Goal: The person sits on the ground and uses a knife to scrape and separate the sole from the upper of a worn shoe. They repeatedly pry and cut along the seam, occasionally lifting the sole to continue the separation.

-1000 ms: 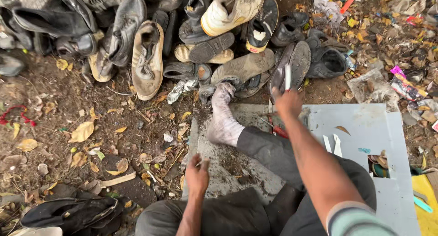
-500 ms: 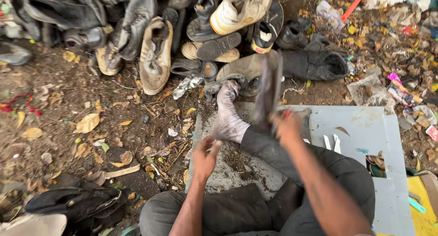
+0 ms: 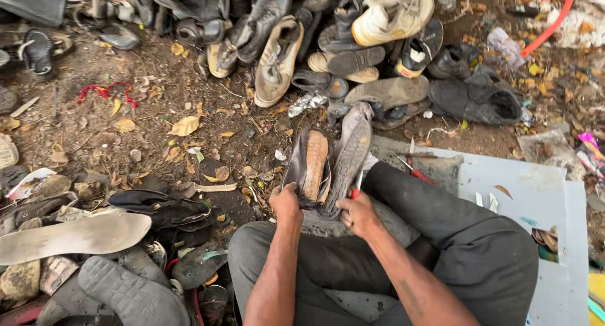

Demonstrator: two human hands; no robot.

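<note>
I sit cross-legged on the ground in dark trousers. My left hand (image 3: 287,203) grips the heel end of a worn black shoe upper (image 3: 307,167) with a brown insole showing. My right hand (image 3: 358,214) holds the grey sole (image 3: 350,159), which is peeled away from that shoe and stands up beside it. A thin red-handled tool (image 3: 356,188) is also pinched in my right hand. Both hands are close together above my lap.
A heap of old shoes (image 3: 328,36) lies along the far side. Loose soles and sandals (image 3: 94,250) pile at my left. A grey-white board (image 3: 535,200) lies under my right leg, with a red tool (image 3: 419,173) on it. Dirt and dry leaves cover the ground.
My right hand has brought the shoe from the far pile to my lap. My left hand has risen and taken hold of it. The sole now stands parted from the upper.
</note>
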